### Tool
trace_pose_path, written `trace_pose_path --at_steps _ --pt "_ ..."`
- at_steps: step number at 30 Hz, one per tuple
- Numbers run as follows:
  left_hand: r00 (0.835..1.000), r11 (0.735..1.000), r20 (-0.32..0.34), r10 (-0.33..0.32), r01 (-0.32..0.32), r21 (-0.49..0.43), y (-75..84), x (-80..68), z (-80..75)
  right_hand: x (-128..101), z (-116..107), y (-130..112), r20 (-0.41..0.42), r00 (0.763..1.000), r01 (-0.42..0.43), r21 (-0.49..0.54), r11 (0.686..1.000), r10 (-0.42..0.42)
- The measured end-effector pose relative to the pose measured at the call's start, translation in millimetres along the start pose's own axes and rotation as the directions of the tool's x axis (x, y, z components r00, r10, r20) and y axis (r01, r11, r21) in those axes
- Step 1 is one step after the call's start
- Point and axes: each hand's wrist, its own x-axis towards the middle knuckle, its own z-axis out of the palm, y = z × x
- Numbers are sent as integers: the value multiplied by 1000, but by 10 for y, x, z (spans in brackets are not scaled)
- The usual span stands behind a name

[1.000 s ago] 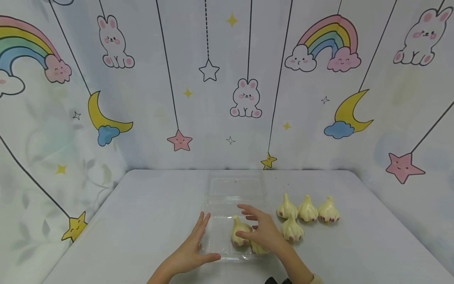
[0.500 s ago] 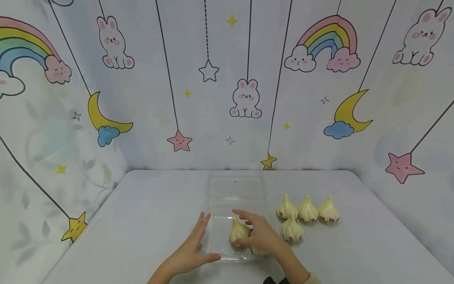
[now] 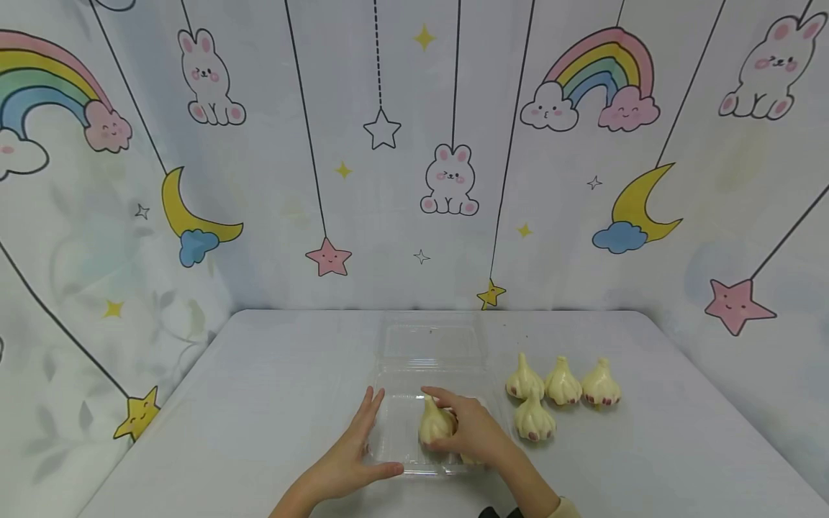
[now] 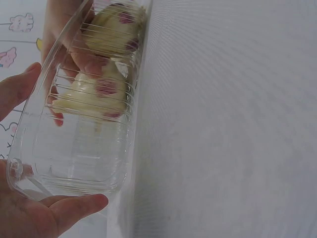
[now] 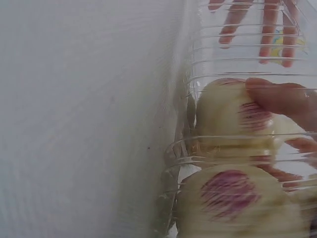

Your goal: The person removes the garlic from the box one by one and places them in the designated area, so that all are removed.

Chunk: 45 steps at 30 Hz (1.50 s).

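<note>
A clear plastic clamshell box (image 3: 396, 439) lies on the table with its lid folded back. In it my right hand (image 3: 478, 432) grips a garlic bulb (image 3: 435, 423), the thumb on its near side and the fingers behind. Beside that bulb, under the hand, a second garlic bulb (image 4: 116, 29) is mostly hidden in the head view but shows through the ridged wall in the left wrist view. My left hand (image 3: 346, 460) spans the box's left end, fingers extended along the side and thumb at the near corner.
Several more garlic bulbs (image 3: 562, 381) stand on the white table (image 3: 291, 388) to the right of the box. The box's lid (image 3: 430, 344) lies flat toward the back. A patterned cloth (image 3: 388, 216) hangs behind the table.
My right hand has lowered and moved slightly left, its fingers closing round the garlic bulb, which has shifted slightly left. My left hand stays in place.
</note>
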Motion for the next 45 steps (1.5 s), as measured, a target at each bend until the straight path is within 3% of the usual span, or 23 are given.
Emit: trace_pose_path --at_steps 9,18,26,45 --pt "1000 1000 12 -14 14 -20 1 3 -2 9 19 23 -60 998 -27 25 999 29" --pt "1000 1000 9 -7 7 -16 -15 6 -3 12 6 -15 -167 985 -1 167 986 30" --pt "1000 1000 -2 -12 12 -4 -26 5 5 3 -21 -57 -249 967 -5 182 983 51" --pt "1000 1000 5 0 1 -22 -18 5 10 -94 -128 -71 -343 927 -76 215 974 149"
